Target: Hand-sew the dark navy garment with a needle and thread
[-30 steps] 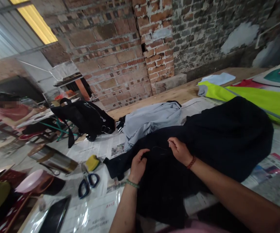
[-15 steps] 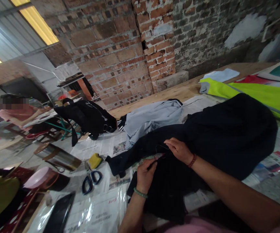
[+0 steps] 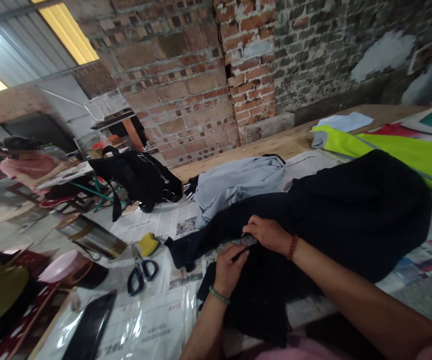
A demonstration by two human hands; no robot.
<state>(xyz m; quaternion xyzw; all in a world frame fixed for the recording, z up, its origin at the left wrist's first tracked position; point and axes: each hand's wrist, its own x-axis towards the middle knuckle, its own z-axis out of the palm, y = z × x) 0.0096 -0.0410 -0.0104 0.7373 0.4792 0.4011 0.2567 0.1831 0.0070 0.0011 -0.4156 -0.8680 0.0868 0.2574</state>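
Note:
A black garment (image 3: 255, 300) lies bunched in front of me, and my left hand (image 3: 228, 267), with a green bangle at its wrist, pinches a fold of it. Close by, to the right and slightly above, my right hand (image 3: 269, 234) is closed with fingertips together on a thin, shiny sewing needle (image 3: 243, 234). A red beaded bracelet circles that wrist. The two hands are nearly touching over the cloth. Beyond them a dark navy garment (image 3: 362, 210) spreads across the newspaper-covered table.
Left of my hands lie scissors (image 3: 142, 275), a yellow sponge (image 3: 148, 244), a steel flask (image 3: 91, 235) and a black phone (image 3: 90, 325). Behind are a black bag (image 3: 141, 177), grey cloth (image 3: 238, 182) and a neon vest (image 3: 396, 150). A person (image 3: 32, 167) sits far left.
My right hand has come down and left toward my left hand, its fingertips now close to the pinched fold. The left hand stays on the black cloth. The view has shifted slightly.

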